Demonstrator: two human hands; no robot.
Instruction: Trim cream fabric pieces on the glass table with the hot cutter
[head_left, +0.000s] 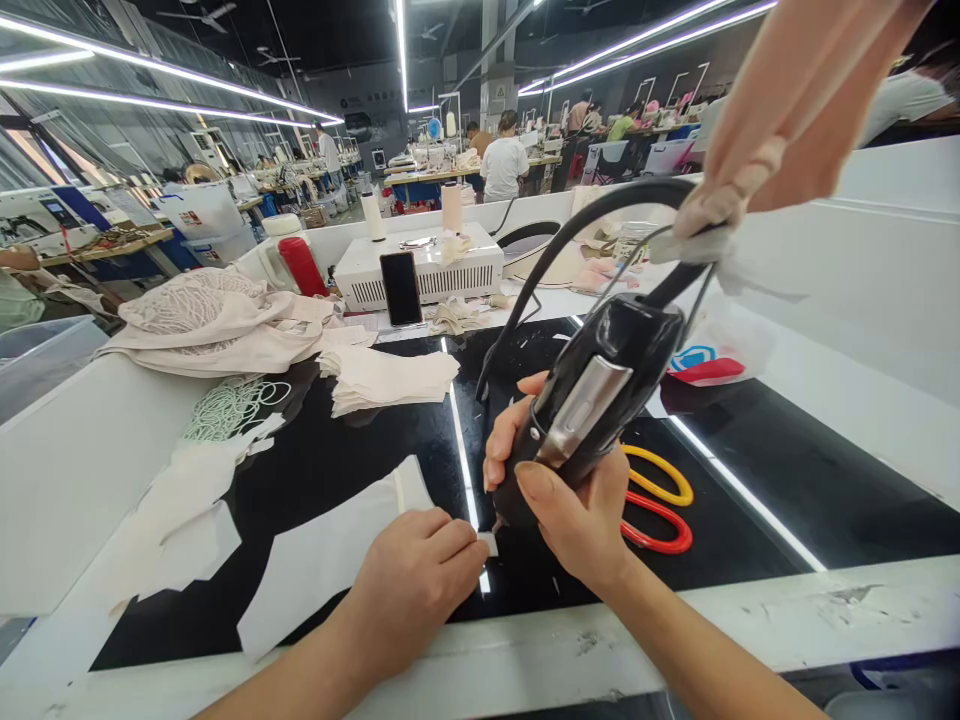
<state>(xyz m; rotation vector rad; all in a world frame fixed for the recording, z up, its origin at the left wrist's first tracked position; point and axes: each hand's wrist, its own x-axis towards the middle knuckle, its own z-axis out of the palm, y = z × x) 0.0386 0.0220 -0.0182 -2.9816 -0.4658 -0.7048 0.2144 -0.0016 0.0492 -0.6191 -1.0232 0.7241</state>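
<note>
My right hand (574, 500) is wrapped around a black corded power tool (592, 385) with a long silver lever on its side, its lower end tilted down toward the table. The exact kind of tool cannot be made out. My left hand (420, 565) is closed low over the black tabletop, pinching a narrow white strip (488, 543) whose end sticks out past the fingers, close to the tool's lower end. Beside and under that hand lies a flat white fabric piece (322, 550). Scissors with yellow and red handles (664, 540) rest just right of my right hand, their blades hidden.
A black cable (555, 250) loops up to wrapped pale cloth (705, 230) hanging above. Stacked cream fabric pieces (394, 380), green cord (232, 405), a beige garment (210, 315), a phone (401, 288) and a white box (457, 265) stand around. White walls (870, 270) edge the table.
</note>
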